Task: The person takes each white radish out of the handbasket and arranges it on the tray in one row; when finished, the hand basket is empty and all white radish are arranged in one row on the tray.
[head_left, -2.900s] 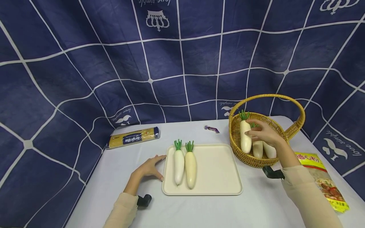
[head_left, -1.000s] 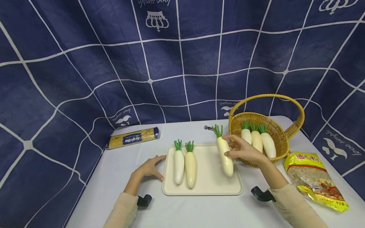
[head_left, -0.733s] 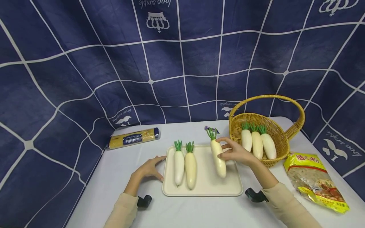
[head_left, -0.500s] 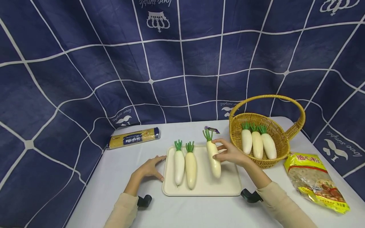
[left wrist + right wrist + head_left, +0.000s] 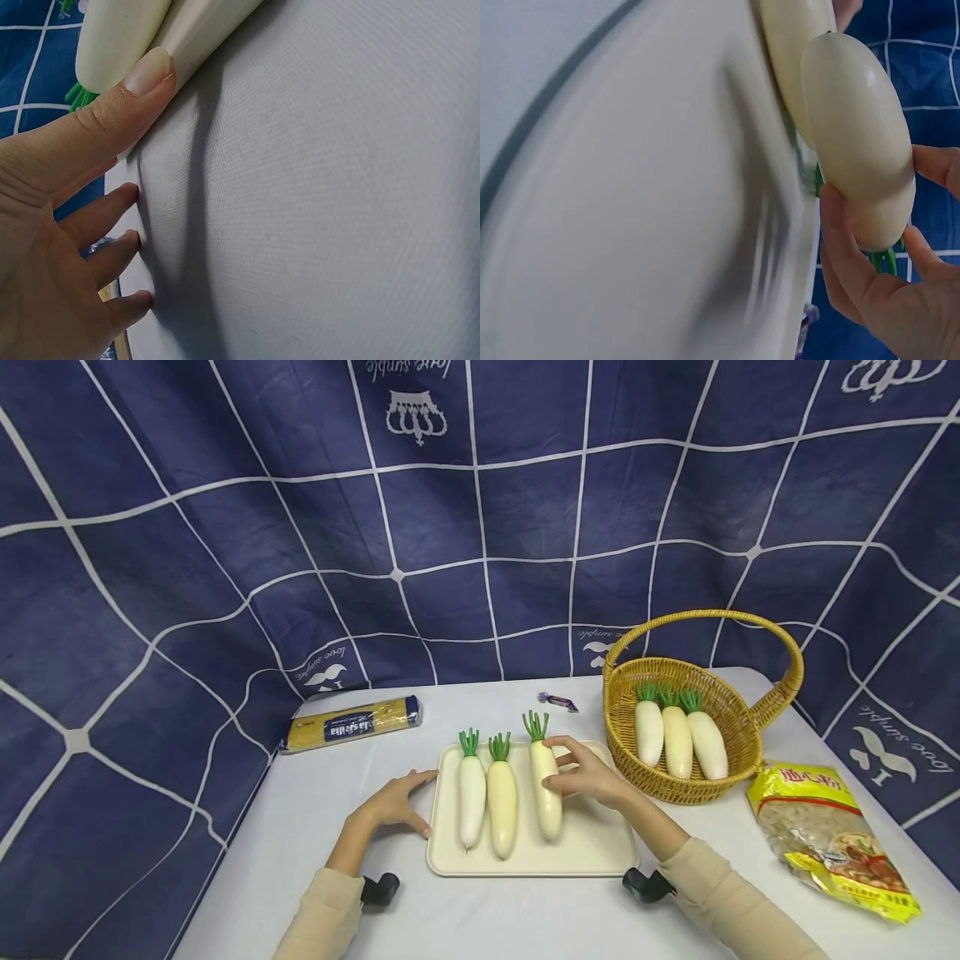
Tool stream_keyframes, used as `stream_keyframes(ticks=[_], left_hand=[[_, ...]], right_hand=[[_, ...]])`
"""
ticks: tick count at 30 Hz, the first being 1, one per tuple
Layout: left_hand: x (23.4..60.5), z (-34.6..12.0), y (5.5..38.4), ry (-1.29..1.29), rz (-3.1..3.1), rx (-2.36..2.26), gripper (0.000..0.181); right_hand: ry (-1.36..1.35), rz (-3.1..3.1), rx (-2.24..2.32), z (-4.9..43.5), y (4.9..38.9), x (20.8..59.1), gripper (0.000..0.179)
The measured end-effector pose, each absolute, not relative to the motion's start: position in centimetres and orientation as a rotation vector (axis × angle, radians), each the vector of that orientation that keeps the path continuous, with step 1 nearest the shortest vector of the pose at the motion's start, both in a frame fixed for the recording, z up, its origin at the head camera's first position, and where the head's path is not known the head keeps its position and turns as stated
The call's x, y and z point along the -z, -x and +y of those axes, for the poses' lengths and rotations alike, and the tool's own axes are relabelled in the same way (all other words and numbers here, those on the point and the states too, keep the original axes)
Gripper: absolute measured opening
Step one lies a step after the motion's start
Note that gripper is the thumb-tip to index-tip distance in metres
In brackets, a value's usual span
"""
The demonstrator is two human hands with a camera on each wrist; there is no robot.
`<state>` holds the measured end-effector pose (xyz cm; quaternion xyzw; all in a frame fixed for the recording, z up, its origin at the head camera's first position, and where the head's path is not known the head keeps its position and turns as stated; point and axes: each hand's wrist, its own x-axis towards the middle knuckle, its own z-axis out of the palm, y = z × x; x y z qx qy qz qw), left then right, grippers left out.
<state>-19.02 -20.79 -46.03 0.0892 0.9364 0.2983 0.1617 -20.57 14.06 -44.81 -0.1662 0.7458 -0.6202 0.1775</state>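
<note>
My right hand (image 5: 590,775) grips a white radish (image 5: 546,793) with green leaf stubs, its thumb and fingers around the upper body. In the right wrist view this radish (image 5: 859,127) stands close over the cream tray (image 5: 630,187). On the left part of the tray (image 5: 600,847), a whiter radish (image 5: 471,802) and a yellowish radish (image 5: 502,806) lie side by side, leaves to the back. My left hand (image 5: 392,804) is at the tray's left edge with fingers spread; in the left wrist view its thumb (image 5: 112,109) rests on the rim.
A wicker basket (image 5: 681,789) with a tall handle stands at the back right, holding three more radishes (image 5: 677,743). Right of the tray lies a yellow food bag (image 5: 832,839). A pasta packet (image 5: 351,724) lies back left, a purple-wrapped candy (image 5: 558,701) behind the tray.
My right hand has lifted a radish out of the basket and carried it left and over the tray, lowering it beside the two lying there. My left hand has stayed at the tray edge.
</note>
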Motion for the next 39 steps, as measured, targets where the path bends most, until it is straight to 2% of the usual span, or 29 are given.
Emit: stream_keyframes(ticks=[15,39], left_hand=[[46.1,-20.8,19.0,-0.247,2.678,-0.850,0.103],[45.9,-20.8,18.9,-0.244,2.668,-0.857,0.102]], right_hand=[[0.368,2.148,1.718,12.5,20.4,46.4,0.073],[0.345,2.173,1.624,11.3,20.5,46.6,0.075]])
